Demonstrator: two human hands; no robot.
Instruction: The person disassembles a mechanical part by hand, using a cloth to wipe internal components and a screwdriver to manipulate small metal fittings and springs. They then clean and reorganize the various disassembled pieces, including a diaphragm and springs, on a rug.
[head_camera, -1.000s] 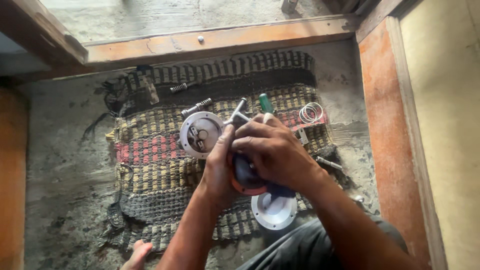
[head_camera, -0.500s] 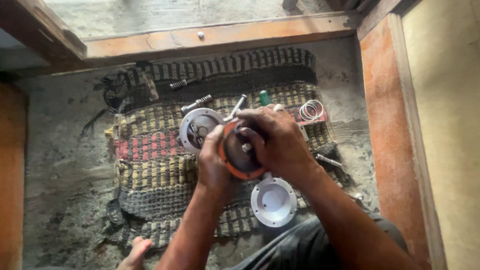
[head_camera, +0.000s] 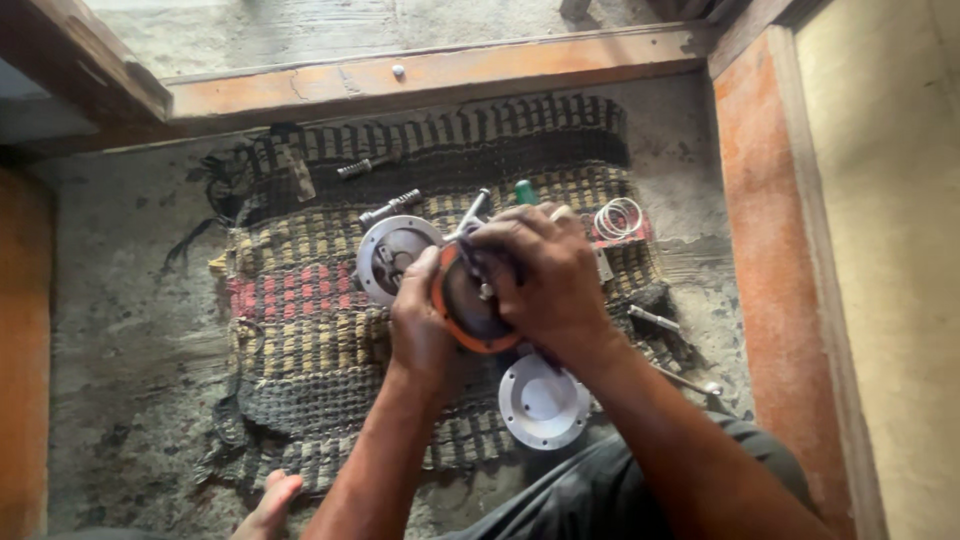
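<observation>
Currently both hands are working over the woven mat (head_camera: 300, 330): the left hand (head_camera: 420, 325) is clasping the orange-rimmed disc (head_camera: 468, 312), the right hand (head_camera: 540, 275) pressing on it; two metal covers (head_camera: 392, 255) and loose bolts (head_camera: 392, 206) are lying unmounted on that mat, so assembly seems unfinished

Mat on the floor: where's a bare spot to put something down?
The left part of the woven mat, left of the round metal housing, is bare, as is the concrete floor beyond. It's crowded around both hands, near the bolts and white rings.
</observation>
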